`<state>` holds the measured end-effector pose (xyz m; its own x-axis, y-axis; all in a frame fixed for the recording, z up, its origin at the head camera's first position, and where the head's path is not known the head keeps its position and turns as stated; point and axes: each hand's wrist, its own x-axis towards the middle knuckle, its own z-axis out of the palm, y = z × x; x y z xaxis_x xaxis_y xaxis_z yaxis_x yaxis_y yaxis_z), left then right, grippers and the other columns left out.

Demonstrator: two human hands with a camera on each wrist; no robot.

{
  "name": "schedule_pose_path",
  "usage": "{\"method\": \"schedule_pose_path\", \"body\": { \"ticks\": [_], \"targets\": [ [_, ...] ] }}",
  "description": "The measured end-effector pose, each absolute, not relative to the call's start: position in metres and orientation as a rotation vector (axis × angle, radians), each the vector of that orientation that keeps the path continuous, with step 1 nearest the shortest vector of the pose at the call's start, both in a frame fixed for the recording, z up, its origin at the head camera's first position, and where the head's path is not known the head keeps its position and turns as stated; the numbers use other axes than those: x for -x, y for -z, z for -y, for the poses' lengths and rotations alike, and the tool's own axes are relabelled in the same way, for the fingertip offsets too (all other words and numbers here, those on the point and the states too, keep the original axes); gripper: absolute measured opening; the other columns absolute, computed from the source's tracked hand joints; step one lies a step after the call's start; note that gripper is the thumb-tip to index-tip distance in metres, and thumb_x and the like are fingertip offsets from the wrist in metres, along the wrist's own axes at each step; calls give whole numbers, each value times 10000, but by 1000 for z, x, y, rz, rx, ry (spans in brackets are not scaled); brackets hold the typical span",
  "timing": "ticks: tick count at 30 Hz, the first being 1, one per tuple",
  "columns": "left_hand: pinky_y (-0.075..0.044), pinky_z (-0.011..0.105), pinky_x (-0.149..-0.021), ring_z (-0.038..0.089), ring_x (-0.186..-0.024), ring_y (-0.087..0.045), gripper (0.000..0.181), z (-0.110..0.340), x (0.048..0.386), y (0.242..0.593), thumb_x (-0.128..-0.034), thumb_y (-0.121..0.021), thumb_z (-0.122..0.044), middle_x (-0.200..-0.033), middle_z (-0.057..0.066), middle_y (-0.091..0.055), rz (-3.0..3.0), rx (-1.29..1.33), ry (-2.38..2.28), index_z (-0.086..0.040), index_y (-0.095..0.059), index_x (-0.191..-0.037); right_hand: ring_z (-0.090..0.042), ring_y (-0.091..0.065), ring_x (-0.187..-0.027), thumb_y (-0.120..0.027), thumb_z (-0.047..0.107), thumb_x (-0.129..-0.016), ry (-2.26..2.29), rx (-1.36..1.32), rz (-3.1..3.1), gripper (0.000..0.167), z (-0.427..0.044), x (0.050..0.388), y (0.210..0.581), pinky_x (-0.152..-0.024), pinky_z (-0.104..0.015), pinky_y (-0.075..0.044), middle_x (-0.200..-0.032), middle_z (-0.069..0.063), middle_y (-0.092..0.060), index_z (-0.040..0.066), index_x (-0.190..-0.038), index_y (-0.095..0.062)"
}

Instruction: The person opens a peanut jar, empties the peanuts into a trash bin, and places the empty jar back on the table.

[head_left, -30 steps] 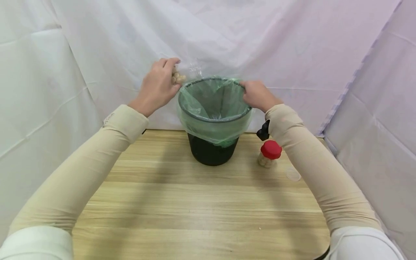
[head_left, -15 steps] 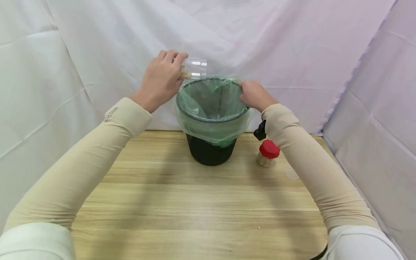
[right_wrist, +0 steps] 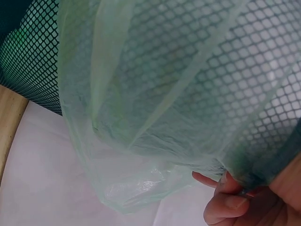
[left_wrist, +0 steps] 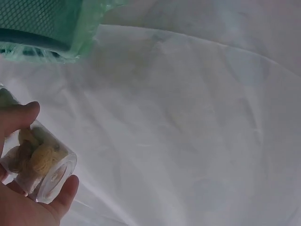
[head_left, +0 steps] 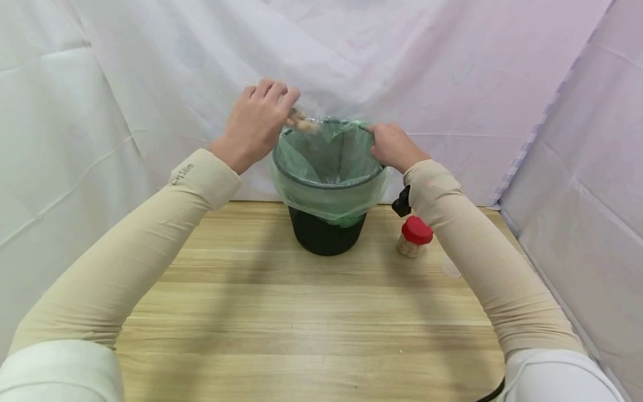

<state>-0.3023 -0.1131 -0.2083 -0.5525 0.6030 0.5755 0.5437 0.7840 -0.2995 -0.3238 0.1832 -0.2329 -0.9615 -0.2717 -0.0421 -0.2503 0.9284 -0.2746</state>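
My left hand (head_left: 257, 121) grips a clear jar (left_wrist: 59, 176) tipped on its side above the left back part of the bin's rim. Tan and brown roundish lumps (left_wrist: 43, 159) lie inside it; their kind is unclear. The jar's base shows in the left wrist view, while its mouth points toward the bin. A black mesh bin (head_left: 326, 239) stands on the table with a green plastic bag (head_left: 326, 202) folded over its rim. With curled fingers my right hand (head_left: 396, 147) holds the rim and bag on the right side. Its fingertips (right_wrist: 230, 202) show in the right wrist view.
Right of the bin stands a jar with a red lid (head_left: 417, 230) and tan lumps inside. A clear round disc (head_left: 450, 267) lies by the right forearm. White cloth (head_left: 201, 50) hangs behind and at both sides of the wooden table (head_left: 301, 312).
My left hand has moved right and brought the jar over the bin's rim. The jar's mouth now tilts lower and the lumps have shifted toward it. The right hand stays at the rim.
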Motion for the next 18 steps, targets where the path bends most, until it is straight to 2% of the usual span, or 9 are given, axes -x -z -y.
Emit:
{"method": "schedule_pose_path", "body": {
  "ticks": [5, 8, 11, 14, 18],
  "targets": [
    [-552, 568, -1038, 448, -1282, -579, 353, 116, 305, 211, -994, -557, 106, -1307, 248, -657, 2263, 857, -150, 13, -579, -1333, -104, -242, -518, -357, -65, -1010, 405, 392, -3015, 671, -185, 324, 234, -590, -318, -359, -1682, -281, -402, -6, -1677, -312],
    [-536, 569, -1069, 450, -1286, -578, 323, 117, 307, 213, -990, -605, 104, -1295, 246, -667, 2238, 873, -147, 11, -592, -1300, -104, -242, -519, -356, -60, -1011, 401, 386, -3024, 671, -185, 324, 235, -586, -317, -366, -1653, -295, -440, -3, -1678, -311],
    [-516, 567, -1107, 450, -1303, -576, 347, 118, 308, 214, -978, -630, 116, -1306, 248, -673, 2216, 883, -149, 6, -606, -1306, -99, -232, -513, -353, -53, -1019, 394, 388, -3032, 663, -183, 324, 235, -569, -309, -360, -1448, -343, -598, -1, -1679, -316],
    [-500, 562, -1131, 446, -1318, -570, 372, 119, 307, 215, -979, -615, 126, -1326, 247, -668, 2204, 885, -172, -2, -611, -1328, -97, -227, -515, -347, -52, -1020, 395, 396, -3036, 658, -182, 324, 236, -570, -306, -356, -1320, -341, -638, -3, -1676, -323],
    [-492, 561, -1137, 447, -1318, -564, 379, 119, 307, 215, -987, -573, 132, -1327, 246, -661, 2189, 891, -197, -5, -611, -1338, -97, -224, -530, -342, -59, -1008, 393, 406, -3040, 664, -180, 324, 235, -586, -311, -361, -1334, -336, -635, -9, -1670, -332]
  ]
}}
